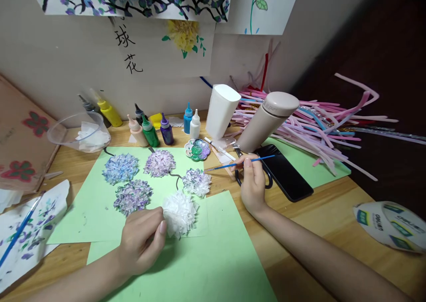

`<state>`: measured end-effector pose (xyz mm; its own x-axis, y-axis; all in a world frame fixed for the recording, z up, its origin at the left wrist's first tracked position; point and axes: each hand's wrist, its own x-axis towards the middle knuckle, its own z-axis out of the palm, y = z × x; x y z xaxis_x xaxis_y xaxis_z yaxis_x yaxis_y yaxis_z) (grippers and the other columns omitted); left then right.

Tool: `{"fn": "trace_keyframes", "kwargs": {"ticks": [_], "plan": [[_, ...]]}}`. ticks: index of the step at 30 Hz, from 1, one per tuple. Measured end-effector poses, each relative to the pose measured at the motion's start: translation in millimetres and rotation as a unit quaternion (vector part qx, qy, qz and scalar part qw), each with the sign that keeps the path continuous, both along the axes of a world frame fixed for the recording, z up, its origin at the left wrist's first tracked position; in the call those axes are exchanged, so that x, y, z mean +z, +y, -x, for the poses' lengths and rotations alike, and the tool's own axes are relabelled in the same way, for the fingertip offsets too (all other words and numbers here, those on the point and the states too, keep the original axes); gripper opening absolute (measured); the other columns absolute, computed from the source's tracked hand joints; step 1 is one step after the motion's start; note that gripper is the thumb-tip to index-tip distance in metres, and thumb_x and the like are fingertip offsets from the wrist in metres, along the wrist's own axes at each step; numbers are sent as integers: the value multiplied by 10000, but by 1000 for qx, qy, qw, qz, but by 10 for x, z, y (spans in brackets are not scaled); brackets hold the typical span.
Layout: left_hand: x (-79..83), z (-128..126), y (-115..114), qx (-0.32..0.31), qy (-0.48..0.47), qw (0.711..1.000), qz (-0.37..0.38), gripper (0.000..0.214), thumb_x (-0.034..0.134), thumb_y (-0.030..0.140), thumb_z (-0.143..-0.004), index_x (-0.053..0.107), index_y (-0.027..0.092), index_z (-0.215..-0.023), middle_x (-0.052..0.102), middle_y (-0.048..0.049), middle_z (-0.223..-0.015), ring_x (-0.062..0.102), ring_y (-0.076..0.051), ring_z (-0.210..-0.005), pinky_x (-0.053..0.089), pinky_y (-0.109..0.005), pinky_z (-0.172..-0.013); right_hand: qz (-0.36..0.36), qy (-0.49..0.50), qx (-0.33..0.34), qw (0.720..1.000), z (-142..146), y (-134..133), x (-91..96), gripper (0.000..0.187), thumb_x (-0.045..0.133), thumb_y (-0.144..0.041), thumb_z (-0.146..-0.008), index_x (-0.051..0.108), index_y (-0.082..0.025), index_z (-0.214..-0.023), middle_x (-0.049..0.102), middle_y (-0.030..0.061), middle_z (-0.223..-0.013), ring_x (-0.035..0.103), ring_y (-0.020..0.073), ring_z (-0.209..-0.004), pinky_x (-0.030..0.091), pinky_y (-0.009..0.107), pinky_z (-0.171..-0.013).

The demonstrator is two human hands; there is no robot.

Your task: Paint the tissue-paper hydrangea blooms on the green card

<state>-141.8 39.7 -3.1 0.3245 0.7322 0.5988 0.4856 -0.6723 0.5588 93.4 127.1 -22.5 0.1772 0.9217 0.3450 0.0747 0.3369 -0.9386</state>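
Observation:
My right hand [252, 184] pinches a thin blue paintbrush [229, 165], its tip pointing left toward a partly coloured ruffled paper flower [196, 182]. My left hand [143, 240] is curled into a fist beside a white paper flower [180, 213]; its fingertips are hidden, and nothing shows in it. Farther back on the green paper [88, 195] lie a blue flower [120, 168], a lilac flower [159, 163] and a darker purple flower [133, 197]. A small flower-shaped palette [197, 150] holds green and purple paint.
Several paint bottles [167, 130] line the wall. A white cup [222, 111], a tumbler [268, 120], black-handled scissors [269, 178] and a phone [285, 172] surround my right hand. Pipe cleaners [319, 129] pile up behind. Paint-stained paper [40, 231] with another brush [20, 231] lies left.

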Motion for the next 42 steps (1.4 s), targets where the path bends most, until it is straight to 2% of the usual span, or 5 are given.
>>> {"fn": "trace_keyframes", "kwargs": {"ticks": [15,26,31,36,42], "plan": [[34,-12,-7,5,-3,1000,6,312,387,-34,-777,314,218,-608,295,58,-473,272,-117,-414,209,-254,-427,4,1,-1,1000,-10,15,-4,245,374,-383,-938,503,-226,-802,505,-11,-687,518,122,-610,418,231,-493],[-10,5,-14,0,-9,1000,2,315,381,-50,-773,294,221,-638,257,57,-507,246,-121,-443,183,-266,-441,11,-24,2,1000,-19,5,-3,240,363,-387,-939,500,-233,-816,528,0,-738,529,131,-631,437,249,-533],[-32,3,-30,-54,6,999,2,285,371,-34,-746,295,226,-660,272,53,-516,235,-132,-446,174,-285,-446,-11,-65,-39,997,-20,15,-8,206,369,-353,-941,523,-233,-873,542,12,-824,538,141,-764,444,284,-718],[-63,-18,-58,-120,29,992,-34,254,394,-9,-688,310,230,-666,324,47,-497,227,-145,-448,153,-304,-437,11,-46,-4,999,20,8,4,164,411,-363,-919,518,-241,-898,547,9,-796,536,149,-735,450,289,-677],[-55,-43,-56,-123,43,989,-72,210,386,19,-669,353,224,-632,369,41,-471,226,-141,-419,161,-302,-405,26,-79,3,997,-24,30,-69,227,384,-375,-927,541,-236,-1013,558,28,-886,525,151,-753,442,302,-701]]}}
